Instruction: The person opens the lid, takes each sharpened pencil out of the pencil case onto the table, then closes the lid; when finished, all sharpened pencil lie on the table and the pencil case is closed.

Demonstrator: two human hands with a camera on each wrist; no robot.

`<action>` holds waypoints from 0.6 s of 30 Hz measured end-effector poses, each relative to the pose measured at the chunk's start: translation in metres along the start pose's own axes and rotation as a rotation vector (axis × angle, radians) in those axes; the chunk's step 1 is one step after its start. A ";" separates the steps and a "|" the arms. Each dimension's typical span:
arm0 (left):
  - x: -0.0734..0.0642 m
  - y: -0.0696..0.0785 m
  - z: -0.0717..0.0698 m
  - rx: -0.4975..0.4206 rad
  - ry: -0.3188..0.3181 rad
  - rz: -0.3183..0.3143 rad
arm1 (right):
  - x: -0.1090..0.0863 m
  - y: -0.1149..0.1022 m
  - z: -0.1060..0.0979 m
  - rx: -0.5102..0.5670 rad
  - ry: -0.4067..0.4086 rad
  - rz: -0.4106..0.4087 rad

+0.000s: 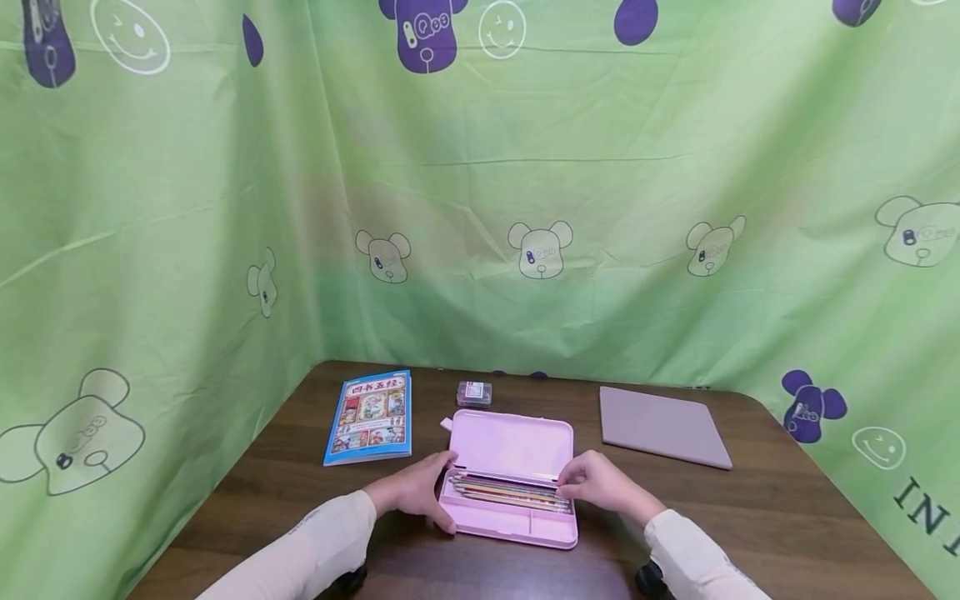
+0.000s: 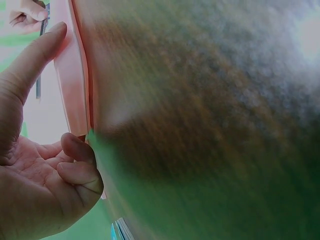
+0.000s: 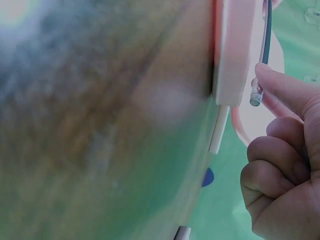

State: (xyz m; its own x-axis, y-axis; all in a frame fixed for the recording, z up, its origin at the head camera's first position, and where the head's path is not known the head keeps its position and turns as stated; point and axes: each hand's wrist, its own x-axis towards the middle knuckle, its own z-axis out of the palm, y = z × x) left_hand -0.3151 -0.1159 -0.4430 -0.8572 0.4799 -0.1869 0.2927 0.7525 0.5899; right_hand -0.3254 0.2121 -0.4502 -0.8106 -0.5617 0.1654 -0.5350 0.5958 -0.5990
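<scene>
A pink pencil case (image 1: 512,442) lies opened on the table, its lid tipped back and away from me. Several pencils (image 1: 510,494) lie side by side in its rear compartment. My left hand (image 1: 417,490) grips the case's left end, thumb (image 2: 42,50) along the front side and the other fingers bent near the corner. At the right end, my right hand (image 1: 597,482) pinches a dark pencil (image 3: 267,35) between thumb and index finger, close to its metal-capped end. The remaining right fingers are curled into the palm.
A blue-bordered book (image 1: 371,417) lies at the left of the brown table (image 1: 262,500). Behind the case stands a small dark box (image 1: 474,394) with a label. A flat greyish-pink board (image 1: 663,425) lies at the right. Green printed cloth (image 1: 480,317) hangs around the table.
</scene>
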 end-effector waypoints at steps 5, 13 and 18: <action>0.001 -0.001 0.000 -0.015 -0.004 0.004 | -0.005 0.003 -0.010 0.018 0.019 0.009; -0.001 0.000 -0.001 -0.022 -0.011 0.003 | -0.024 0.016 -0.036 -0.013 0.037 0.031; -0.001 0.001 -0.002 -0.031 -0.016 -0.009 | -0.038 0.030 -0.056 -0.038 0.053 0.019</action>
State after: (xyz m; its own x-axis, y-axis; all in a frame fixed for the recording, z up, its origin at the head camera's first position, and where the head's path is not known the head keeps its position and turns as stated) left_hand -0.3145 -0.1170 -0.4410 -0.8529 0.4802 -0.2050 0.2712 0.7429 0.6120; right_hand -0.3240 0.2834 -0.4309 -0.8315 -0.5199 0.1959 -0.5274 0.6280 -0.5722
